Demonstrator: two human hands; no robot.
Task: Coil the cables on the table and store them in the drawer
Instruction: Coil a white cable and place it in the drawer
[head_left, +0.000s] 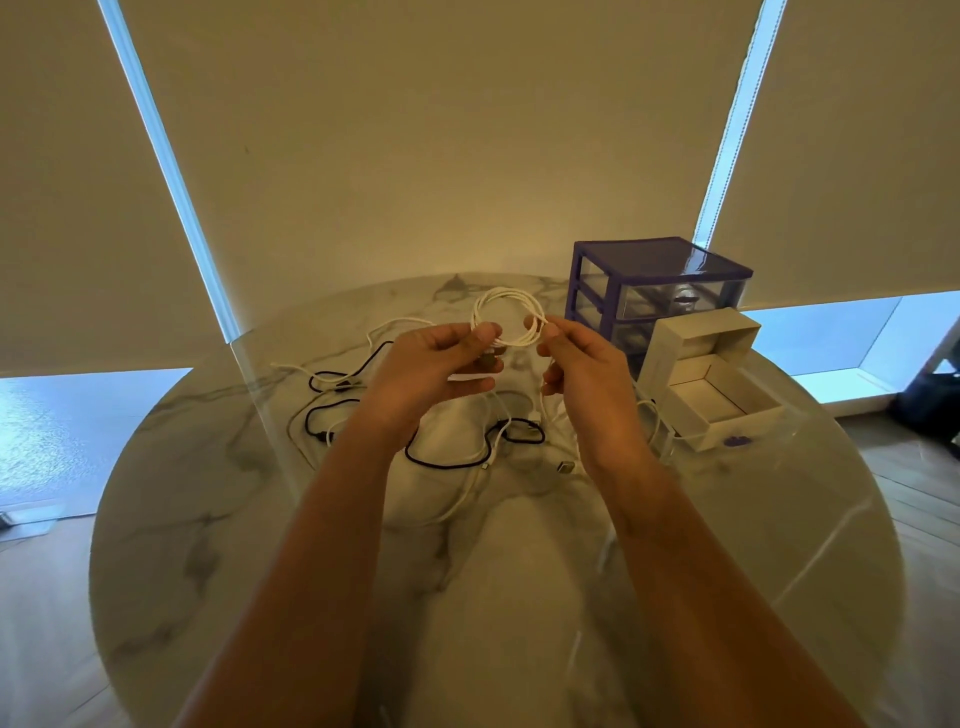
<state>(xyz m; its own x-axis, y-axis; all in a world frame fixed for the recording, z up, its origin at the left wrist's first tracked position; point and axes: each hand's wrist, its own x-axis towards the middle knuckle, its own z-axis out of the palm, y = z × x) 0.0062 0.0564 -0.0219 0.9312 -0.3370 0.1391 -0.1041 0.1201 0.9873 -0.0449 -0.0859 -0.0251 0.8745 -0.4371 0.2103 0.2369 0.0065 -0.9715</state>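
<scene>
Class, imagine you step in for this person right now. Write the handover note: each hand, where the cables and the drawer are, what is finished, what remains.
Left hand: pinches the left side of the white coil, held above the table.
Right hand: grips the coil's right side.
Drawer: pulled out, sitting on the marble table in front of the purple drawer unit; it looks empty, with a white box just behind it.
Done: one white cable looped into a coil.
Left: put that coil in the drawer, then coil and store the black cable and the loose white cables lying tangled on the table.
</scene>
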